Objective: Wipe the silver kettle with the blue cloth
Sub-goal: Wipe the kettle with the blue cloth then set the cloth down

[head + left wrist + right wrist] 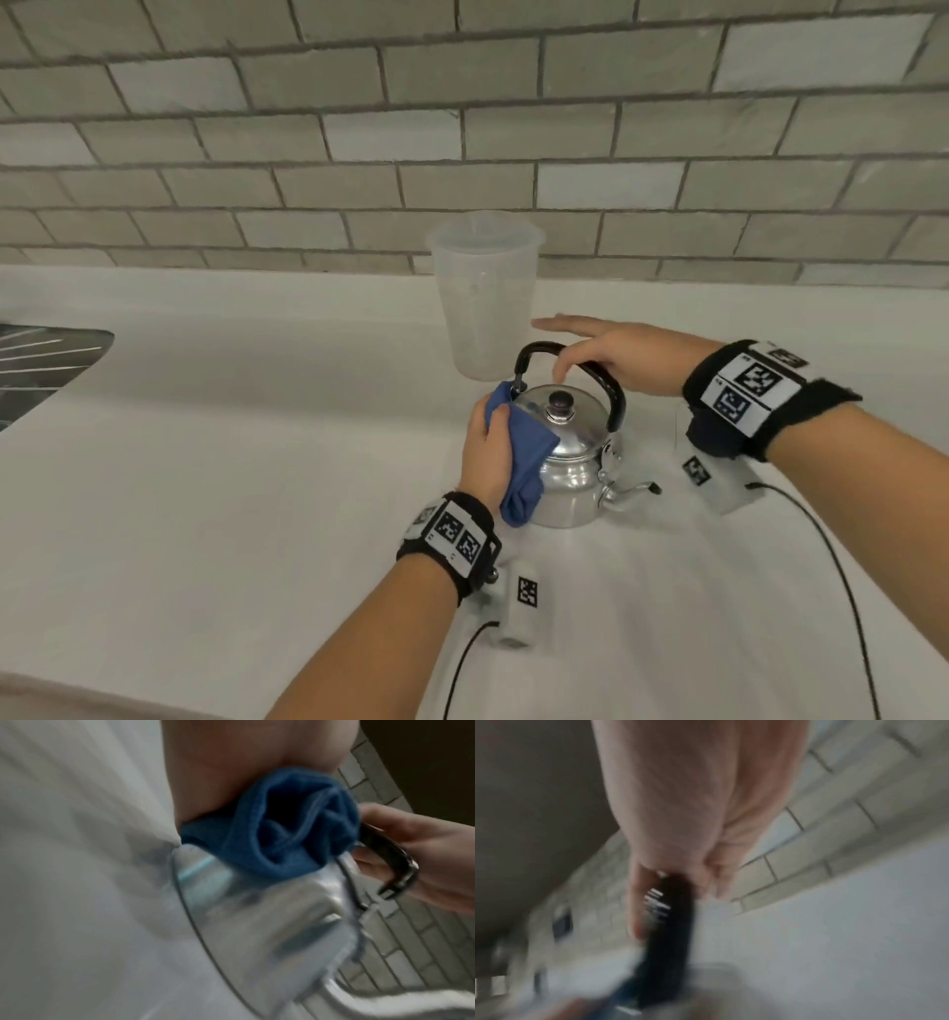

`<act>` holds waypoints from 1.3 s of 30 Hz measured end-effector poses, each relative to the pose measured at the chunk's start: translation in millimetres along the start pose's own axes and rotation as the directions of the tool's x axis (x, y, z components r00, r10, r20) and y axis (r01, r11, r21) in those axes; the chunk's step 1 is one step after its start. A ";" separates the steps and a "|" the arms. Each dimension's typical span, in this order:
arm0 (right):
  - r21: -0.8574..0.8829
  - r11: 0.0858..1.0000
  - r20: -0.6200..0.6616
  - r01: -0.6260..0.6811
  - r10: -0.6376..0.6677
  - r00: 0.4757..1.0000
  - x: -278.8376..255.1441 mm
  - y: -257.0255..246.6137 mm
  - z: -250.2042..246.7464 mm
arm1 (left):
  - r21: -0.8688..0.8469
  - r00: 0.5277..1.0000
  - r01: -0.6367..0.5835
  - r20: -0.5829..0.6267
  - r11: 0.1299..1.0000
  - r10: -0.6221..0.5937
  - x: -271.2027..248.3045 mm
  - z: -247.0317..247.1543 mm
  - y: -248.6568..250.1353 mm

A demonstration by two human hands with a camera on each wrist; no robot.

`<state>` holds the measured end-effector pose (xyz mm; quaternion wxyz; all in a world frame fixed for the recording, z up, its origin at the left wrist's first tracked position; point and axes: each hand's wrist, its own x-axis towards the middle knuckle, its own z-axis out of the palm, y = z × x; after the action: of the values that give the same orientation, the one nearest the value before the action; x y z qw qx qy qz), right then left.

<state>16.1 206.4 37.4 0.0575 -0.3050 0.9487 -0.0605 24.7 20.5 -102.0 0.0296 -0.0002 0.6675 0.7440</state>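
Note:
A small silver kettle with a black knob and a black arched handle stands upright on the white counter, its spout pointing right. My left hand holds the bunched blue cloth and presses it against the kettle's left side. In the left wrist view the cloth lies on the kettle's shoulder. My right hand grips the handle from above, with thumb and fingers around the handle. The right wrist view is blurred and shows the hand on the dark handle.
A translucent plastic pitcher stands just behind the kettle, close to the tiled wall. A dark sink edge lies at far left. Black cables trail from both wrist units across the counter's near side.

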 end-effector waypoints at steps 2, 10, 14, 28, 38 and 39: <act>-0.161 0.983 0.072 0.088 -0.077 0.994 1.2 3.1 -5.2 | 0.010 0.999 0.043 0.006 0.999 -0.044 7.4 -1.1 2.8; -0.296 0.951 -0.032 0.093 -0.108 0.994 -5.1 3.1 9.8 | -0.050 0.997 0.027 -0.067 0.998 -0.030 1.6 -2.1 -1.1; -0.223 0.975 -0.103 0.016 -0.040 0.994 -15.1 -8.1 18.7 | -0.056 0.973 -0.131 -0.200 0.990 0.117 -26.7 8.6 -12.2; -0.066 0.982 -0.139 -0.176 0.166 0.976 -0.3 -34.3 29.5 | 0.193 0.955 -0.285 -0.026 0.939 0.296 -8.8 5.9 -16.3; -0.212 0.975 -0.068 -0.061 0.047 0.997 -3.5 -32.7 10.8 | 0.128 0.991 0.112 0.055 0.985 -0.120 22.7 -10.5 6.8; -0.211 0.975 -0.102 -0.073 0.053 0.993 -3.0 -32.9 14.4 | 0.116 0.993 0.102 0.049 0.988 -0.108 20.9 -10.3 6.8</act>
<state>39.5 180.4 28.3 -0.0194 -0.2759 0.9605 0.0296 3.1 10.5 -97.1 0.0872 -0.0133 0.7065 0.7022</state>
